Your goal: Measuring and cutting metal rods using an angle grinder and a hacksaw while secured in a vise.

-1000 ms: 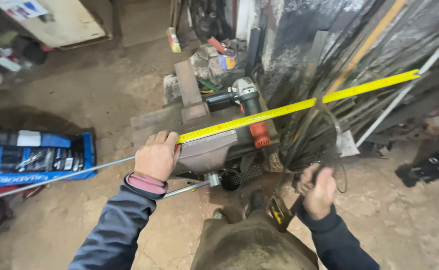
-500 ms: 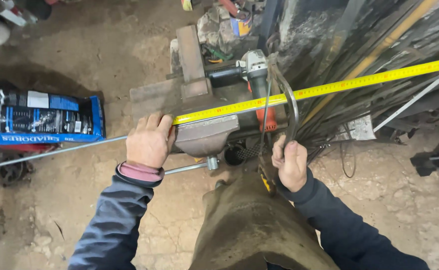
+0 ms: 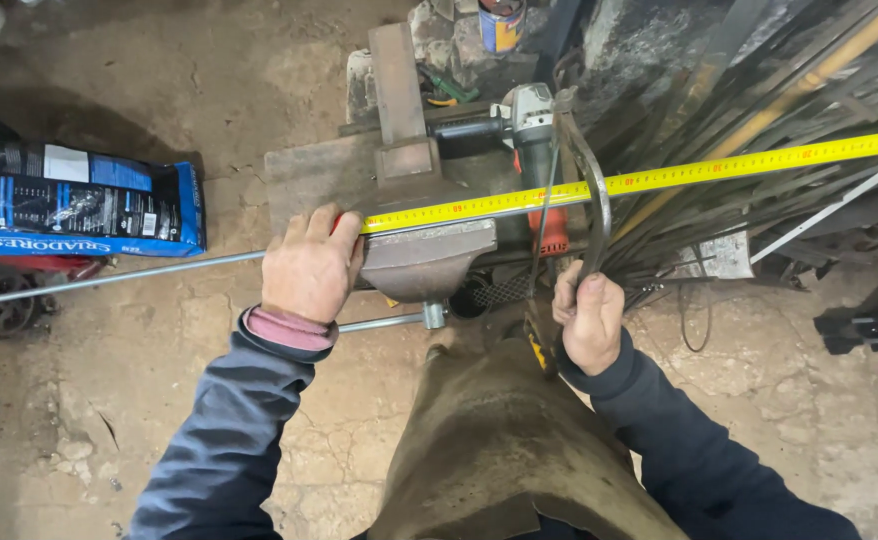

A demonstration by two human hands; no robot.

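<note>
Yellow measuring tape (image 3: 659, 180) runs out flat from under the left hand (image 3: 311, 265), whose grip is pressed down on the tape's near end, against a thin steel rod (image 3: 109, 278) clamped in the bench vise (image 3: 424, 255). The right hand (image 3: 589, 320) has its grip closed around a hacksaw (image 3: 584, 175), blade upright across the tape. To do this well, I judge the tape should lie taut along the rod while the blade meets the mark squarely. An angle grinder (image 3: 529, 115) rests behind the vise.
</note>
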